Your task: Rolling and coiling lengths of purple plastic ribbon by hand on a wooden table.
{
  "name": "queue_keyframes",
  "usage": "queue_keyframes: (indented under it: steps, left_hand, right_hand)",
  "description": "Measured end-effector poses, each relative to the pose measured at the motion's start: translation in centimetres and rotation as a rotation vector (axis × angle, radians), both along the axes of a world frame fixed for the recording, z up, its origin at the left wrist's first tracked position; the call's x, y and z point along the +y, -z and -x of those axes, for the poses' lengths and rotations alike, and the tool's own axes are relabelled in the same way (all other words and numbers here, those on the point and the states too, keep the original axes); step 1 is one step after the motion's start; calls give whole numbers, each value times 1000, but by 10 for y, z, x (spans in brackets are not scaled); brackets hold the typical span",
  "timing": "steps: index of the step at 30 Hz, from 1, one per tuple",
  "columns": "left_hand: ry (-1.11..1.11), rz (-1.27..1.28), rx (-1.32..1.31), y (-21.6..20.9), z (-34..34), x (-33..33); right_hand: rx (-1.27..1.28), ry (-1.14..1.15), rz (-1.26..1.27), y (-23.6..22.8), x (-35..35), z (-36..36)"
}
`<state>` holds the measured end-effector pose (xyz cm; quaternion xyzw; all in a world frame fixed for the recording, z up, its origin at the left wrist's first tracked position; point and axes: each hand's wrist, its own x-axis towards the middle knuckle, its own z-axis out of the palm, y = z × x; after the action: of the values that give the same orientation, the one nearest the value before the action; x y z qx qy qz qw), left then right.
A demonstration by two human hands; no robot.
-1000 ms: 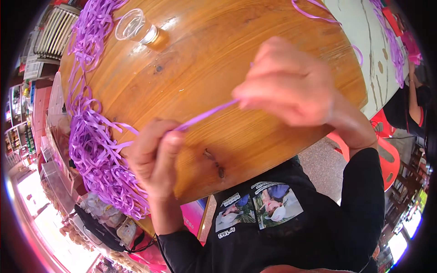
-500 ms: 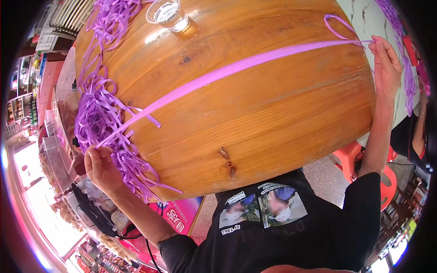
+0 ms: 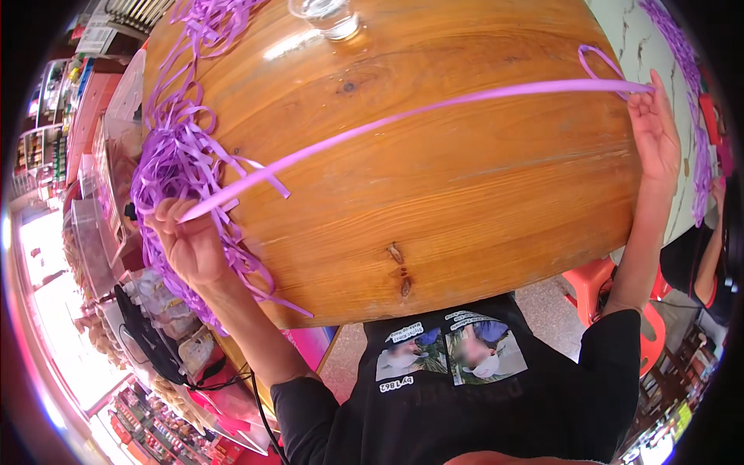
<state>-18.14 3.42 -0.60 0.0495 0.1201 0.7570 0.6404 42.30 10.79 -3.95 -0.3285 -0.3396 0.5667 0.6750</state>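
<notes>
A long purple ribbon [image 3: 403, 116] stretches across above the wooden table, bowing slightly upward in the middle. Its left end is pinched in my left hand [image 3: 192, 244], which is over the near part of a tangled pile of purple ribbons [image 3: 174, 163]. At the table's right edge, my right hand [image 3: 655, 136] grips the other end between thumb and fingers. A loop of ribbon [image 3: 595, 56] stands up just beyond my right hand.
The wooden table [image 3: 434, 201] fills the middle. A clear plastic cup [image 3: 329, 17] stands at its far side. To the right is a white marbled surface [image 3: 620, 39] with more purple ribbons [image 3: 682, 62]. A red stool [image 3: 593, 283] is below the right edge, and another person's arm [image 3: 709, 256] shows far right.
My left hand has moved up and a little to the right. The right hand has shifted slightly down. The ribbon looks narrower and bows more. The view has shifted slightly.
</notes>
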Motion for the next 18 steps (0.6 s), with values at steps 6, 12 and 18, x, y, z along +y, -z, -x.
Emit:
queue_keyframes:
  steps: [6, 12, 18]
  left_hand:
    - [12, -10, 393, 12, -44, 9]
    - [-58, 171, 774, -5, -118, 1]
    - [-12, 58, 1008, -5, -134, -8]
  right_hand:
    - [508, -167, 44, 4, 5, -17]
    - [102, 49, 50, -26, -3, 47]
    - [-314, -240, -157, -30, -8, 135]
